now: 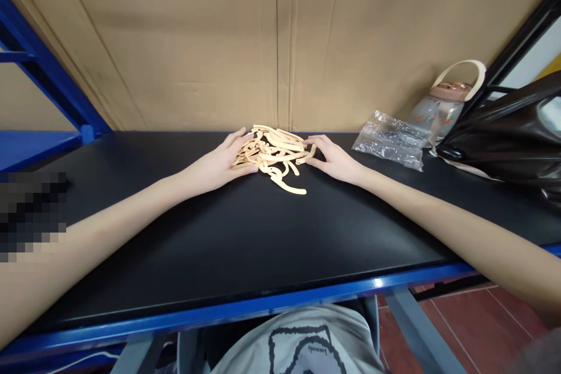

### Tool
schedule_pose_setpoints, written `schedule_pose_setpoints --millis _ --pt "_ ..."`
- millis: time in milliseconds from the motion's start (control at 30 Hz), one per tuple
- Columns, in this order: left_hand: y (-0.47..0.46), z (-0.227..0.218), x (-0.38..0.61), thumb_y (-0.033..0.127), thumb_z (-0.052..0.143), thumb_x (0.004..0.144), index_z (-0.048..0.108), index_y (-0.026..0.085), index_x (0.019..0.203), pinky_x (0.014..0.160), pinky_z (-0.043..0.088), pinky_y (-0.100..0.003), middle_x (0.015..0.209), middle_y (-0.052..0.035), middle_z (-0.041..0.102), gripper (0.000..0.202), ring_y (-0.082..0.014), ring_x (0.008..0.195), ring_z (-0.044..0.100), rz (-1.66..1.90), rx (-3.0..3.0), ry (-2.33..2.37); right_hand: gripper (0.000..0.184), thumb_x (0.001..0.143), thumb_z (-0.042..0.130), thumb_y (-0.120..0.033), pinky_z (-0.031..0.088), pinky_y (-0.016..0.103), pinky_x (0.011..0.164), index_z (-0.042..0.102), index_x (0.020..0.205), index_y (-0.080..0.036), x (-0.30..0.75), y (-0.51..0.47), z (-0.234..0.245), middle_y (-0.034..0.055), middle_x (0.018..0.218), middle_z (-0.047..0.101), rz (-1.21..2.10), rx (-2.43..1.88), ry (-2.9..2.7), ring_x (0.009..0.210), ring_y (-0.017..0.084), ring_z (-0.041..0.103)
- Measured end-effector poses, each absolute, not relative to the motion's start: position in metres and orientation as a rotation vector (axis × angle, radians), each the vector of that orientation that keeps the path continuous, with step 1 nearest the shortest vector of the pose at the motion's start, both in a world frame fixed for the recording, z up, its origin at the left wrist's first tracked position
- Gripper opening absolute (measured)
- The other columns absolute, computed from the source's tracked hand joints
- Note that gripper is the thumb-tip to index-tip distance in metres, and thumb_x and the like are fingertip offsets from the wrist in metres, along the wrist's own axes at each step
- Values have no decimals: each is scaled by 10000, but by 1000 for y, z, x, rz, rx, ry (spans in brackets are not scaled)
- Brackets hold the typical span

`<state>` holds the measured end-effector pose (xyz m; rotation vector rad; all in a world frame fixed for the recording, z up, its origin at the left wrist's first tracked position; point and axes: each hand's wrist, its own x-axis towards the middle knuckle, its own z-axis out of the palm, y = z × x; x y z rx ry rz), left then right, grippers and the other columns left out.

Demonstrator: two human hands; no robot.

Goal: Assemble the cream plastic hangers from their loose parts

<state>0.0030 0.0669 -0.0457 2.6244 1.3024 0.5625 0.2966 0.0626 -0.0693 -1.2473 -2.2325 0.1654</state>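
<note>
A loose heap of pale cream, curved strips (pixel 280 155) lies on the black tabletop near the cardboard at the back. The strips have rounded ends and overlap one another; their material I cannot make out. My left hand (pixel 232 158) rests against the heap's left side, thumb and fingers spread around its edge. On the opposite side, my right hand (pixel 331 158) has its thumb and fingers apart, with the fingertips touching the outer strips. One strip curves out from the front of the heap toward me. Neither hand lifts anything off the table.
A clear crinkled plastic bag (pixel 390 140) lies to the right, beside a bottle (pixel 442 105) with a cream handle. A shiny black bag (pixel 508 134) stands at the far right. Cardboard (pixel 188 41) walls the back, and a blue rail (pixel 263 305) edges the black tabletop (pixel 263 245).
</note>
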Motion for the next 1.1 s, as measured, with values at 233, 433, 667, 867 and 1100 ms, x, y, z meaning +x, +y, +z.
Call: schedule_pose_setpoints --millis 233,433,667,867,1100 --pt "77 -56 -2 603 332 878 309 110 1442 1129 246 -481 1508 -174 310 749 -324 1387 284 562 2568 1564 633 887 411 -602 324 475 1096 372 1394 -223 288 48 -66 111 1422 411 337 -1284 -2299 1329 264 393" --pt "73 -59 6 629 308 885 333 72 1422 1142 225 -455 1484 -189 352 774 -297 1379 304 708 2531 1392 1009 719 591 -694 152 619 1122 112 1506 -284 272 27 -60 128 1575 147 414 -1208 -2486 1445 349 114" --pt "66 -56 9 700 493 787 236 173 1480 1159 156 -489 1571 -133 186 908 -310 1441 136 559 2786 1146 913 779 506 -696 194 608 1113 187 1488 -217 268 35 -66 172 1550 204 327 -1369 -2333 1431 362 167" --pt "66 -52 8 540 378 922 389 128 1387 1111 269 -477 1481 -159 367 621 -306 1363 313 798 2813 1421 540 870 525 -402 385 477 1045 411 1337 -156 271 43 -67 149 1369 458 50 -1302 -2184 1286 287 421" --pt "36 -40 27 365 343 957 649 209 983 915 449 -364 1015 -62 673 345 -219 991 585 574 3184 782 198 930 437 -286 497 346 861 606 1014 -228 260 19 -56 46 1056 639 20 -857 -2568 1002 194 597"
